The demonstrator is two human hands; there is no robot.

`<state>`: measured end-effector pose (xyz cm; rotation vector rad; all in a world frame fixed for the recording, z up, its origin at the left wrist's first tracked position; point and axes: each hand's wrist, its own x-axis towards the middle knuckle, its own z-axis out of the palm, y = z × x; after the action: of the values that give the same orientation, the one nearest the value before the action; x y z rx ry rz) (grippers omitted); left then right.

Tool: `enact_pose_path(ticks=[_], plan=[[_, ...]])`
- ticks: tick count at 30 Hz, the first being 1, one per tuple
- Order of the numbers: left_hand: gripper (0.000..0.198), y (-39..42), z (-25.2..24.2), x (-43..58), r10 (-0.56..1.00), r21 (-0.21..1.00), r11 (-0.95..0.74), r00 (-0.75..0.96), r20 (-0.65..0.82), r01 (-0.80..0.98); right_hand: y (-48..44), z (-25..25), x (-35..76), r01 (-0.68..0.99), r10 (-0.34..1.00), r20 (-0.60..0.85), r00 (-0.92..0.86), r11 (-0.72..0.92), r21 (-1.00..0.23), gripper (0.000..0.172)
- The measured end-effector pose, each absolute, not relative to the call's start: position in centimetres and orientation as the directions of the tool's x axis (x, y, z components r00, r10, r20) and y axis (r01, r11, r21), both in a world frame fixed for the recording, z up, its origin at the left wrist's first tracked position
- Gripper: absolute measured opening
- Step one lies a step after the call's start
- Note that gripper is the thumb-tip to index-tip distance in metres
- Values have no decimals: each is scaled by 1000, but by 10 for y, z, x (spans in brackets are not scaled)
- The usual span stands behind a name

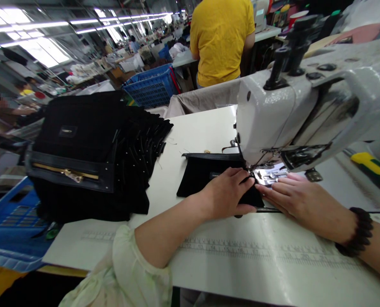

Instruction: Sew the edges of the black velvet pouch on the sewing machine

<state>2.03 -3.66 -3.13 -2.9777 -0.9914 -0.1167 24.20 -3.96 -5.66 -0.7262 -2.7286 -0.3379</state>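
A black fabric panel with a dark leather-like strip along its far edge and a small label lies flat under the head of a white sewing machine. My left hand rests on the panel, palm down, fingers stretched toward the lit needle area. On the other side of the needle, my right hand lies with its fingers extended beside the metal presser foot and plate. Its fingertips are close to the panel's right edge; whether they touch it I cannot tell.
A tall stack of black panels with zips and labels stands at the left, above a blue crate. A printed ruler runs along the white table. A yellow-and-green handled tool lies right. A person in yellow stands beyond.
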Motion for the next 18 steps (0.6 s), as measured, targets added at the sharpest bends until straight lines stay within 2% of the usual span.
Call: enact_pose_path(ticks=[7,12,18], plan=[[61,-37,-40,20,567,-6,-820,815,120,572,-41,-47,242,422,341,369,-865,891,165,27],[42,-41,-41,19,495,12,-865,852,169,501,-45,-32,238,336,234,398,-887,918,208,32],[29,-44,-40,19,429,-31,-890,860,275,454,-45,-33,239,330,225,408,-885,921,207,31]])
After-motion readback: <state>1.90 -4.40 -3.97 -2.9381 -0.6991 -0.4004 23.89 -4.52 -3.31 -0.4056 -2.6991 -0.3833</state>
